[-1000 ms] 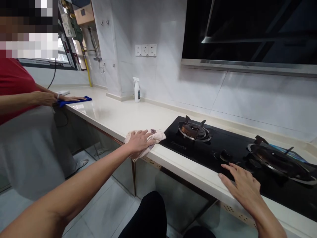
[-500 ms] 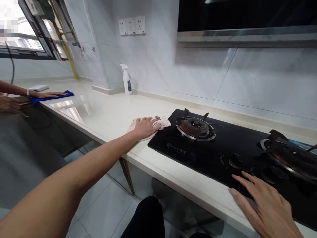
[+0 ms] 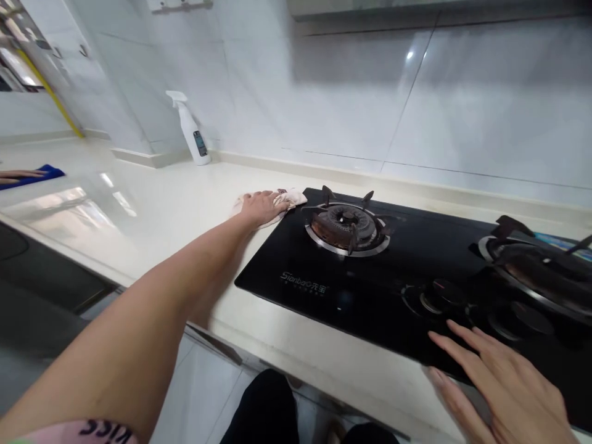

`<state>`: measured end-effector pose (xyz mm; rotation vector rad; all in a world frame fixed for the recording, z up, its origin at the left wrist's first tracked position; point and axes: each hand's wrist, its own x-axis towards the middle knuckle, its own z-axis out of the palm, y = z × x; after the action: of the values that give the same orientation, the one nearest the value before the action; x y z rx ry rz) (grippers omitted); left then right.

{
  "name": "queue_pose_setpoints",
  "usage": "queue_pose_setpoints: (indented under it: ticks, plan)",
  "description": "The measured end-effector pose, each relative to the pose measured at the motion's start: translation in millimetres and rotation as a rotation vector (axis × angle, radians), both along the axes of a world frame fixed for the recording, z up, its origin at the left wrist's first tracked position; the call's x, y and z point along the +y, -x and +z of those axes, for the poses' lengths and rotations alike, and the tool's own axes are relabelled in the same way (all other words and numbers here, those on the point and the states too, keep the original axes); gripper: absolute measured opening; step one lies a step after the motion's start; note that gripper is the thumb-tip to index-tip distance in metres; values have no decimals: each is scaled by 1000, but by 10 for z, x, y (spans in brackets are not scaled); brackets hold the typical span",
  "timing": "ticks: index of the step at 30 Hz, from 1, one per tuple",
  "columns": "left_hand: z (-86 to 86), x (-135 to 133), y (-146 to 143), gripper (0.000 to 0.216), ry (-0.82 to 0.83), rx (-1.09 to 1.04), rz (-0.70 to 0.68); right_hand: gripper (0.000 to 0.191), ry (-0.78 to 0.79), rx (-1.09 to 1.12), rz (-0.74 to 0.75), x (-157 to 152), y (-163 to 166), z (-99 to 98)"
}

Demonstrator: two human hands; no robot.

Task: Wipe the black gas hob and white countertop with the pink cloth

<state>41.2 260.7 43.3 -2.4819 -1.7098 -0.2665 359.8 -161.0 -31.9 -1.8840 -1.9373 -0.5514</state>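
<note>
My left hand (image 3: pixel 263 208) is stretched far forward, pressing a pale pinkish-white cloth (image 3: pixel 293 197) against the worktop by the hob's left side. Its fingers curve over the bunched cloth, which touches the hob's edge. The black glass gas hob (image 3: pixel 277 259) has a left burner (image 3: pixel 346 225) with dark, rusty-looking parts and a right burner (image 3: pixel 546 271). At lower right my right hand (image 3: pixel 509 388) has its fingers spread over the hob's front edge, close to the control knobs (image 3: pixel 446 293). It holds nothing; whether it touches the glass I cannot tell.
A white spray bottle (image 3: pixel 190 129) stands against the tiled wall. On the far left, another person's hand (image 3: pixel 21 177) rests on a blue cloth (image 3: pixel 50 171). The cream worktop (image 3: pixel 152 222) runs along the wall. A range hood (image 3: pixel 351 7) hangs above the hob.
The view has tilted down and shifted right. My left hand and the cloth have moved farther back along the hob's left edge. My right hand has stayed near the knobs.
</note>
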Motion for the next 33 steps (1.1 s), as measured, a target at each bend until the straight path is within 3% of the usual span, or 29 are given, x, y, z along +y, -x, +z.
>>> queue_pose_setpoints:
  ticks: [4,9,19,26,29,33]
  plan:
    - [-24,-83,24,75,-28,-25,8,53,28,120,-61,5,137,78]
    - [-32,-501,217,77,-37,-41,-28,56,72,226,-104,34,176,109]
    - [-5,-1663,1007,74,-7,-16,-102,55,84,272,-117,109,172,111]
    - [-104,-2100,1519,64,-32,-27,-104,57,126,256,-124,139,151,107]
    - [-148,-2240,1568,55,-116,-34,-74,58,123,250,-117,143,161,112]
    - [-193,-2493,1408,54,-185,-58,-60,57,115,244,-109,157,178,100]
